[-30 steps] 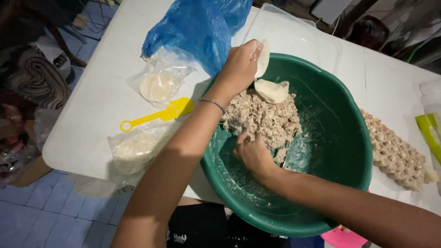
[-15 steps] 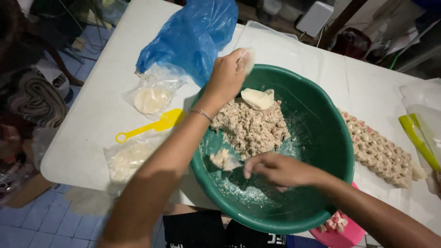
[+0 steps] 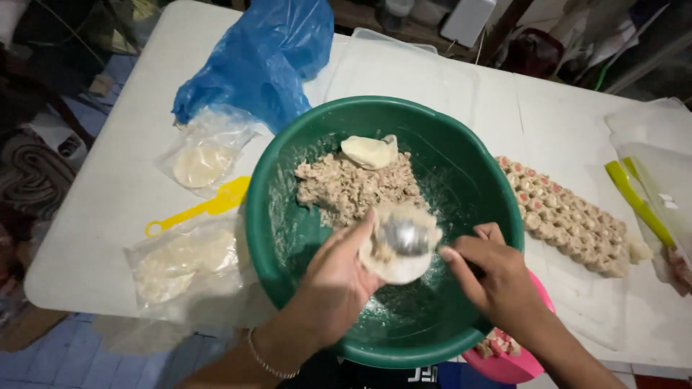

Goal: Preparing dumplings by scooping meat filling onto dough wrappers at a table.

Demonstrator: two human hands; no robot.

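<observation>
Fingers [image 3: 346, 248] of the left hand [image 3: 335, 284] lie flat and close together, cradling a round wrapper [image 3: 393, 263] over the green basin [image 3: 288, 155]; the right hand [image 3: 497, 277] pinches a spoon [image 3: 404, 236] that presses filling onto it. More filling [image 3: 357, 187] sits heaped at the basin's far side, a folded wrapper [image 3: 369, 151] on top. Rows of finished dumplings [image 3: 569, 220] line the white surface [image 3: 122, 180] to the right — bagged wrappers [image 3: 198, 164] and a yellow scoop [image 3: 198, 209] to the left. Too heavy a spoonful could tear the thin wrapper or slide off its unsupported edge, by my reading. The spoon's handle is hidden behind the right hand, and a pink container [image 3: 512, 360] — contents unclear — is largely blocked by the basin.
</observation>
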